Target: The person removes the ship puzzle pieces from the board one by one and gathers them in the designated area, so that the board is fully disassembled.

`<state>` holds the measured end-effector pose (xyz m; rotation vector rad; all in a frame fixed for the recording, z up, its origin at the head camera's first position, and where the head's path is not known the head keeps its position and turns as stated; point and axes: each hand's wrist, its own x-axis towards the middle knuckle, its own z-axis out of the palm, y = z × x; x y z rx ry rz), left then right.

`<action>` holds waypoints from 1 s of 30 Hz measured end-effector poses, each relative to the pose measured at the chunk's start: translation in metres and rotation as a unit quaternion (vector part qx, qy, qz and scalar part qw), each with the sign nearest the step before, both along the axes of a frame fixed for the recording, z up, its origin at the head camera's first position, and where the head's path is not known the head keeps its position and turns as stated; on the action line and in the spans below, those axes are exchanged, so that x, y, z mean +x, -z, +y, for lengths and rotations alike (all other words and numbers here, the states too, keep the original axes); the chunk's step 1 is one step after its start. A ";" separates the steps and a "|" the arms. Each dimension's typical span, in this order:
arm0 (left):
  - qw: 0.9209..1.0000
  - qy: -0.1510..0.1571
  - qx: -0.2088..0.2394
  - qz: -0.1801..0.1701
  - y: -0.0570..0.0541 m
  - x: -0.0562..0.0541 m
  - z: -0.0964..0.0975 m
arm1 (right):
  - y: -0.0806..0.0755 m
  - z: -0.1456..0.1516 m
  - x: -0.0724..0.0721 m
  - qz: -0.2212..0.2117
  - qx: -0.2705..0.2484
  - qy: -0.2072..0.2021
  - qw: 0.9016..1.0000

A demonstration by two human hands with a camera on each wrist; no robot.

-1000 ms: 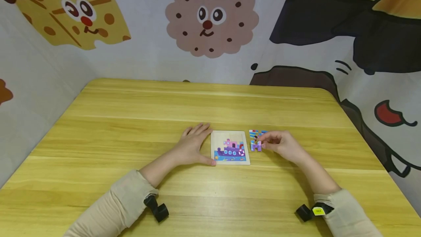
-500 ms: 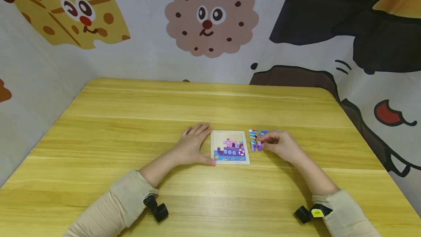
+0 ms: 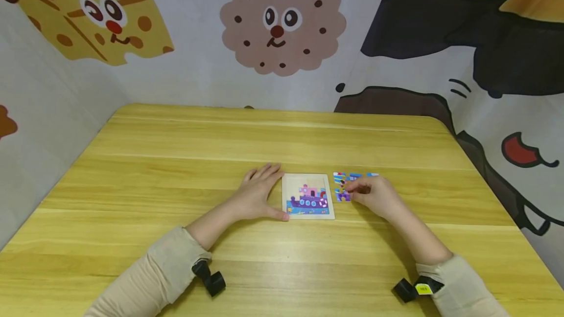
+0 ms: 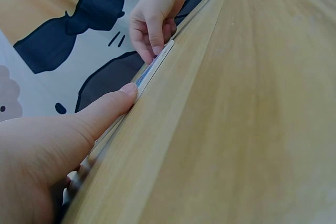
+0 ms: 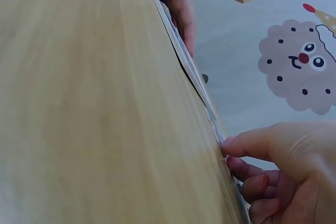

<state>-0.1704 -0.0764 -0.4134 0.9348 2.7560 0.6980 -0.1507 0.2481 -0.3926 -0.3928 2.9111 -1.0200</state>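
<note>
A square puzzle tray [image 3: 308, 216] holds a partly filled picture of a purple and pink boat [image 3: 308, 201]. Along its left side lies my left hand [image 3: 257, 194], fingers spread and straight, thumb at the near left corner and fingertips by the far left corner. My right hand [image 3: 379, 196] is just right of the tray, its thumb and index finger pinching a small purple and blue puzzle piece [image 3: 343, 196] low over the table. In the right wrist view the thumb [image 5: 252, 142] meets the thin edge of the pieces, and the other fingers are curled.
Loose puzzle pieces lie behind the right hand, including a striped one [image 3: 339, 176], a blue one [image 3: 354, 176] and one partly covered by the hand [image 3: 372, 174]. The wooden table [image 3: 282, 141] ends at a cartoon-print curtain [image 3: 189, 77].
My right hand has shifted slightly at the puzzle pieces, uncovering more of the blue pieces behind it. The left hand and the tray have stayed in place.
</note>
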 end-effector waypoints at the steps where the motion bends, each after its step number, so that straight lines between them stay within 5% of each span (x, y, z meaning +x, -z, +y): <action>1: 1.000 0.000 -0.001 -0.001 0.000 0.000 0.000 | 0.000 0.000 0.000 -0.001 0.000 0.000 1.000; 30: 1.000 0.002 0.000 -0.007 -0.004 0.001 0.000 | -0.019 -0.021 0.010 0.054 -0.004 0.000 0.999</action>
